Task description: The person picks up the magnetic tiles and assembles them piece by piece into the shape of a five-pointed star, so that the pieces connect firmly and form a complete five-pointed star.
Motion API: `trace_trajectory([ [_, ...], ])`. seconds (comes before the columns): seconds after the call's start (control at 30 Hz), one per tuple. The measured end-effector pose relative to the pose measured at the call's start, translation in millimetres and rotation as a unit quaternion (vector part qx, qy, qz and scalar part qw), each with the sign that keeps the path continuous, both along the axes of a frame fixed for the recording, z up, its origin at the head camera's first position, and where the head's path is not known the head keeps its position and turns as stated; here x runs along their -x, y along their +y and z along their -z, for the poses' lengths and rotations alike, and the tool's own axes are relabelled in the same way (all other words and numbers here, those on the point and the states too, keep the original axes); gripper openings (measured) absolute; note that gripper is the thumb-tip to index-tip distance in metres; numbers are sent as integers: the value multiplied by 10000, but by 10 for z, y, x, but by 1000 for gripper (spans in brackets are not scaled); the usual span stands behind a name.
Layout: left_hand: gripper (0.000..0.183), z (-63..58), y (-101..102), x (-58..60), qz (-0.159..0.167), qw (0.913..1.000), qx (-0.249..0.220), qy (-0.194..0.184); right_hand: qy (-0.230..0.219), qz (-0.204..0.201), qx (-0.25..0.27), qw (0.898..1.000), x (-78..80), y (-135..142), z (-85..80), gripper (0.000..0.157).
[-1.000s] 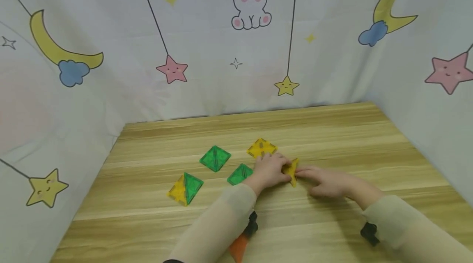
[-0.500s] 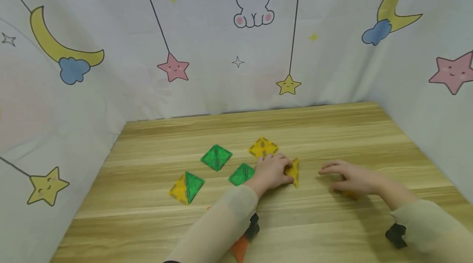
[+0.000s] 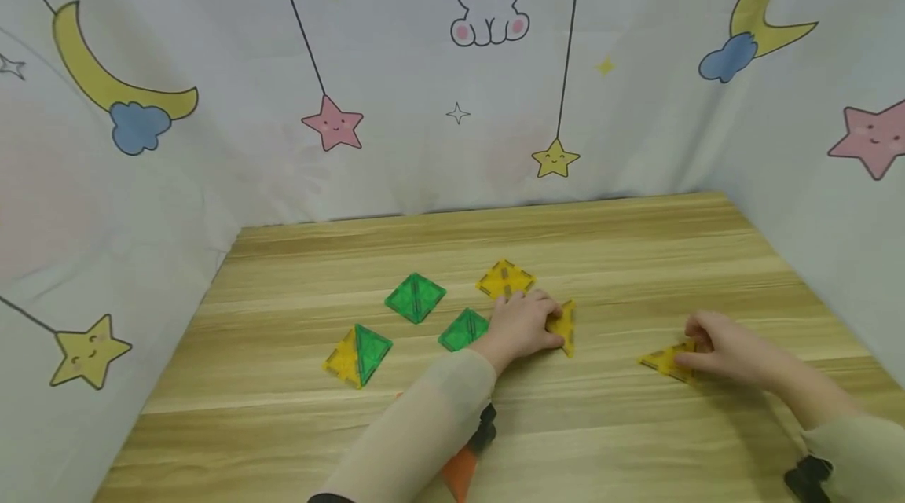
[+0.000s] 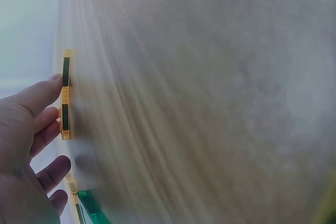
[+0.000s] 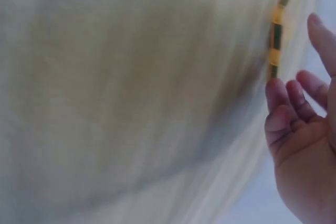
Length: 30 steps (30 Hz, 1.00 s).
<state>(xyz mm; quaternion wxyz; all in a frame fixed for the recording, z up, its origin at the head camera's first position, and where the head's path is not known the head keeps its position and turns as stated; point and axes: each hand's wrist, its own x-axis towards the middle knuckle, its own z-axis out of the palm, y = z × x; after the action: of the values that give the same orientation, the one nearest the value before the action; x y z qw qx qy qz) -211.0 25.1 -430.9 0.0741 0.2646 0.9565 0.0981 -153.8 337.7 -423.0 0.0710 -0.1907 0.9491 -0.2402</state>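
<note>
Behind both hands hangs a pale printed curtain (image 3: pixel 424 173), and below them spreads the wood-grain table (image 3: pixel 601 440). The right hand (image 3: pixel 735 350) and left hand (image 3: pixel 519 326) are well apart. Left of the left grip lie a green-and-yellow diamond (image 3: pixel 358 356), a green diamond (image 3: pixel 426 297) and, just beside that hand, a second green diamond (image 3: pixel 463 328); a yellow diamond (image 3: pixel 505 280) sits just beyond its fingers. The left grip looks lightly clamped on the nearer yellow triangle (image 3: pixel 567 328), whose long edge faces the right hand. The farther yellow triangle (image 3: pixel 662 361) lies at the right grip, much nearer it than the left; its length runs sideways, a sharp corner pointing at the left hand. There, thumb and fingertips stand apart over the tile's right end; whether they pinch it, I cannot tell.
</note>
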Motion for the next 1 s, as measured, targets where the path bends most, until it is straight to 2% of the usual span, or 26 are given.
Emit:
trace_trajectory([
  [0.2, 44, -15, -11, 9, -4, 10000, -48, 3, 220, -50, 96, 9997, -9, -30, 67, 39],
  [0.5, 44, -6, -14, 20, 13, 10000, -55, 34, 395, -317, 147, 9986, 161, -263, 57, 43],
  [0.73, 44, 2, 18, 16, 35, 10000, -53, 18, 463, -31, 204, 9987, 153, -381, 99, 47],
  [1.0, 44, 24, 17, 19, 10, 10000, -84, 37, 470, -241, 218, 9984, 249, -516, 131, 52],
])
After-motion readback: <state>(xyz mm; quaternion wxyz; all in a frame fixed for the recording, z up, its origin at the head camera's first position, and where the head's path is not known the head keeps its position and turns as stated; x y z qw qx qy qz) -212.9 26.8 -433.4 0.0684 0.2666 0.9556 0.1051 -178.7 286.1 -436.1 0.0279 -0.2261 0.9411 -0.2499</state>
